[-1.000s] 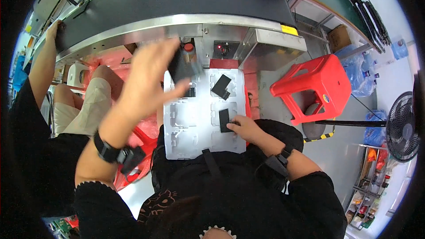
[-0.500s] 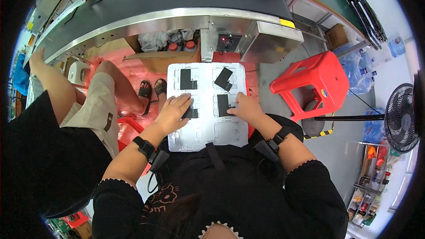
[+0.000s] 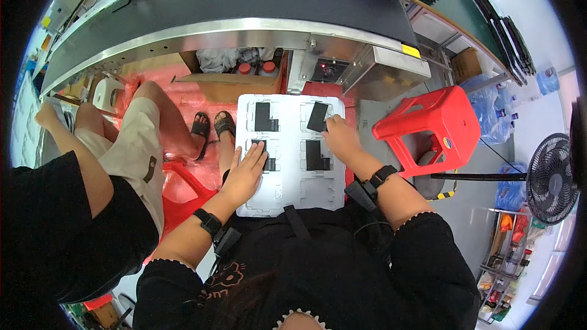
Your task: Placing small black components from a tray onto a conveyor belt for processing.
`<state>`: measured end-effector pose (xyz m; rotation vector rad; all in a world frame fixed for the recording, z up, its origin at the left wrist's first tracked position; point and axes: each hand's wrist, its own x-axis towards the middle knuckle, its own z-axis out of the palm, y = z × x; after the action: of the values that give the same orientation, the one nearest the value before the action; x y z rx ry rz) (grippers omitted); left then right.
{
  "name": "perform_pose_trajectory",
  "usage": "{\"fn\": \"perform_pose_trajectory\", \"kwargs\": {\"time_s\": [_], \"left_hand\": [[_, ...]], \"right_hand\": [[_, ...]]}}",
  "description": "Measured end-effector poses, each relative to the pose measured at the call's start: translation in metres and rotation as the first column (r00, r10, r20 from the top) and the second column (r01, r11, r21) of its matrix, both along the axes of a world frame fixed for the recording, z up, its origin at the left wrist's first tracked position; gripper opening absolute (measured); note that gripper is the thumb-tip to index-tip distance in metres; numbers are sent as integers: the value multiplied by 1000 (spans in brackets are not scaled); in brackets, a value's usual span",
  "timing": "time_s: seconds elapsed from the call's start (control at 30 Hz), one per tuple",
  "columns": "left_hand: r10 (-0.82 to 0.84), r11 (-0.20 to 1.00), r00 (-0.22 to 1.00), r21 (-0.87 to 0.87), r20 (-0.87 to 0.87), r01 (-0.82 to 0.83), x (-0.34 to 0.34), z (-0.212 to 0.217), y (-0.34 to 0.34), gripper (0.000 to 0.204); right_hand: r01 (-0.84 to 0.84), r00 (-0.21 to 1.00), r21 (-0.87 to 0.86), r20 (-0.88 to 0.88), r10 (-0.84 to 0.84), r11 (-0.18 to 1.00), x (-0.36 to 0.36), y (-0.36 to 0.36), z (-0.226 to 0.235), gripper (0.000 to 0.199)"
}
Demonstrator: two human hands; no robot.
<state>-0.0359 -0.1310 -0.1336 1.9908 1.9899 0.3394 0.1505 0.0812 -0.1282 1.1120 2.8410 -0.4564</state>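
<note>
A white moulded tray (image 3: 282, 189) lies in front of me, with shallow recesses holding flat black L-shaped pieces. Over the lower-left black piece (image 3: 271, 164) rests my left hand (image 3: 246, 174), its fingers stretched out flat and covering part of it. At the upper right, my right hand (image 3: 342, 139) has its bent fingertips closed at the right edge of a slightly tilted black piece (image 3: 317, 116); its lower right part is hidden by the fingers. Two other pieces lie untouched in their recesses: the upper-left black piece (image 3: 263, 116) and the lower-right black piece (image 3: 314, 156).
Beyond the tray runs a dark conveyor belt (image 3: 263, 0) with a metal control box (image 3: 391, 70) below. A red stool (image 3: 428, 125) and a black fan (image 3: 553, 174) stand at right. A seated person (image 3: 131, 146) is close on my left. An open carton (image 3: 241, 88) holds bottles.
My right hand has moved from the lower-right piece up to the upper-right one, which now sits less tilted. My left hand stays over the lower-left piece. The view has shifted slightly.
</note>
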Motion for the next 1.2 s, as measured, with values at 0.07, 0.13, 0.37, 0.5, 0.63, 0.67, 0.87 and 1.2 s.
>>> {"fn": "perform_pose_trajectory", "kwargs": {"time_s": [0.07,0.13,0.37,0.5,0.63,0.67,0.87,1.2], "left_hand": [[4,1000,1000,6,13,-4,0,1,0,47],[3,1000,1000,13,27,-3,0,1,2,46],[9,1000,998,-4,57,-8,0,1,4,45],[73,996,997,-50,9,-73,4,5,-2,43],[38,996,998,-81,-53,-42,12,3,-10,48],[35,996,995,-84,-97,-43,15,2,-10,51],[58,994,989,-89,-134,-70,22,11,-1,61],[26,1000,989,0,-147,-26,-9,-1,54,53]], "right_hand": [[-88,995,60,-51,91,994,7,4,1,29],[-93,994,50,-56,96,994,11,7,-4,32],[99,995,-65,-21,-100,993,8,3,-1,46],[93,996,-81,-8,-94,992,11,-21,23,51],[-300,951,-47,59,303,953,47,-64,19,58],[-451,889,28,99,447,892,55,-71,16,59],[-376,921,80,143,363,923,48,-70,35,51],[-179,755,5,-640,141,984,-77,108,220,26]]}}
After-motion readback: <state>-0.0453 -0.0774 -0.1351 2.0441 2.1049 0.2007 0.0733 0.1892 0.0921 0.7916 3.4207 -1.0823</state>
